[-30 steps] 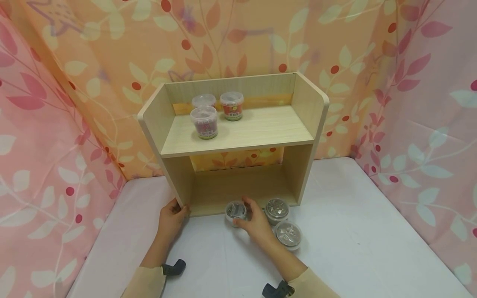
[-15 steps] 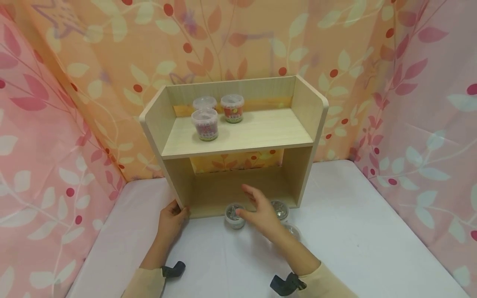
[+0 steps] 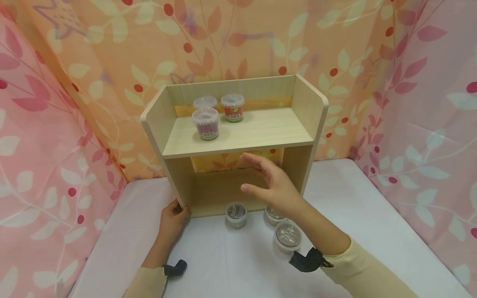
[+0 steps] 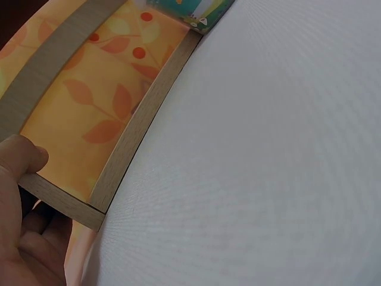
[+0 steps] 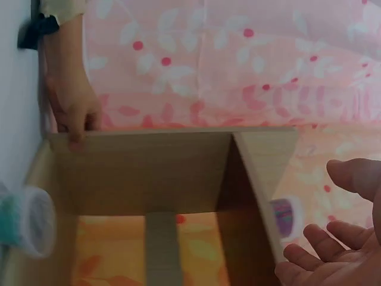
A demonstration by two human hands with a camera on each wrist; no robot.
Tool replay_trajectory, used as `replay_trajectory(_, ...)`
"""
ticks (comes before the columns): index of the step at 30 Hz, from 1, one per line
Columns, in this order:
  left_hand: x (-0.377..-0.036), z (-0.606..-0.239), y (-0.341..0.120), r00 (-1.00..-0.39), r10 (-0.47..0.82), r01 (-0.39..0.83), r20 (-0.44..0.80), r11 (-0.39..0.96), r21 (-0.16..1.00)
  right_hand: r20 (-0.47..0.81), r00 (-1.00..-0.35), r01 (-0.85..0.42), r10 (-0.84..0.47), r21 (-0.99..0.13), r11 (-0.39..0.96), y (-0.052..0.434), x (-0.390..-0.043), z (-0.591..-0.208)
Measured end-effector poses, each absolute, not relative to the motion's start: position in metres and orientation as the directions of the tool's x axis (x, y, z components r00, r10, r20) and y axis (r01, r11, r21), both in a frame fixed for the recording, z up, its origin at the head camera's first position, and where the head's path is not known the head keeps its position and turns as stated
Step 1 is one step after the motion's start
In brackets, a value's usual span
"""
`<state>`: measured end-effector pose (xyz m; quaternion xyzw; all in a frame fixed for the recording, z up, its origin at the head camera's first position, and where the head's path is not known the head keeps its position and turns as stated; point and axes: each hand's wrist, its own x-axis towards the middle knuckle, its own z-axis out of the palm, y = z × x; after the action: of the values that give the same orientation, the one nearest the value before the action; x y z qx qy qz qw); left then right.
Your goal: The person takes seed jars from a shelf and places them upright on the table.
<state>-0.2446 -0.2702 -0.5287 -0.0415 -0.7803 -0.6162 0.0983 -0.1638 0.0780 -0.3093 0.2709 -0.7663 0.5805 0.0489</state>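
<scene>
My left hand [image 3: 173, 219] grips the lower front corner of the wooden shelf [image 3: 238, 136], thumb on one side of the side panel and fingers on the other, as the left wrist view shows. In front of the lower compartment my right hand [image 3: 273, 182] is raised with its fingers extended and holds nothing. Below it on the white cloth, a small clear-lidded plastic cup [image 3: 236, 215] stands at the shelf's front edge. To its right are two more such cups, one [image 3: 273, 217] partly hidden by the right hand and one [image 3: 288, 236] nearer me.
On the upper shelf board stand a cup with a red label [image 3: 233, 108], a cup with a purplish label [image 3: 207, 125] and a partly hidden one [image 3: 204, 102] behind. Floral curtains [image 3: 112, 49] close in the back and both sides of the table.
My right hand has let go of the cup at the shelf's front edge and moved up and to the right. The left hand keeps its grip on the shelf.
</scene>
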Motion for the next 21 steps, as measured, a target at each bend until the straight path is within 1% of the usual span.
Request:
replay_trajectory(6, -0.249, -0.537, -0.272, -0.973, -0.067, 0.2, 0.222, 0.24, 0.95, 0.491, -0.789, -0.581, -0.369, -0.793, 0.186, 0.084, -0.174, -0.266)
replay_trajectory(11, -0.25, -0.537, -0.272, -0.973, -0.06, 0.2, 0.221, 0.249, 0.948, 0.526, -0.774, -0.609, -0.353, -0.771, 0.186, 0.083, -0.192, -0.237)
replay_trajectory(16, -0.249, -0.537, -0.272, -0.977, -0.05, 0.19, 0.207, 0.233, 0.954, 0.492, -0.808, -0.569, -0.324, -0.794, 0.213, 0.08, -0.215, -0.219)
replay_trajectory(21, -0.248, -0.536, -0.273, -0.979, -0.05, 0.182, 0.198, 0.227, 0.957, 0.434, -0.854, -0.51, -0.286, -0.807, 0.298, 0.076, -0.245, -0.209)
